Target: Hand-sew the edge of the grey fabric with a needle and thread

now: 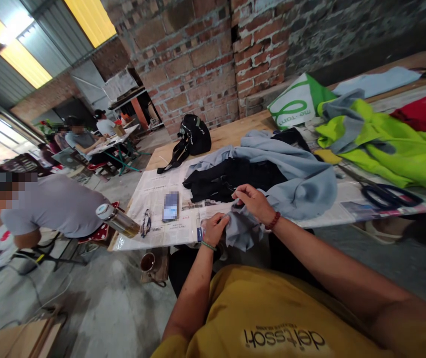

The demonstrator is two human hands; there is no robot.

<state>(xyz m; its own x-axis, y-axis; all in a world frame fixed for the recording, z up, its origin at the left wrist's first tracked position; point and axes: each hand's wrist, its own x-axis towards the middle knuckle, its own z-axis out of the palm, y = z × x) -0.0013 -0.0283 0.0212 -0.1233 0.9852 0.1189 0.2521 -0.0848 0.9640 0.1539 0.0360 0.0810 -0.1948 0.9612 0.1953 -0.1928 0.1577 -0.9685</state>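
Observation:
My left hand (215, 229), a green bracelet at its wrist, pinches a piece of grey fabric (243, 233) that hangs over the table's near edge. Just above and to the right, my right hand (255, 203), with a red bead bracelet, has thumb and forefinger pressed together. Whatever is between those fingertips is too small to make out. Beyond my hands, black fabric (231, 179) lies bunched up. A large grey-blue cloth (302, 186) is heaped around it on the right and behind.
On the newspaper-covered table (149, 191) lie a phone (170, 206), glasses (146, 223) and a black bag (196, 135). A bottle (118, 220) stands at the left corner, a mug (148, 262) lower down. Large scissors (384, 195) and yellow-green fabric (392, 146) lie right. A person (59, 204) sits left.

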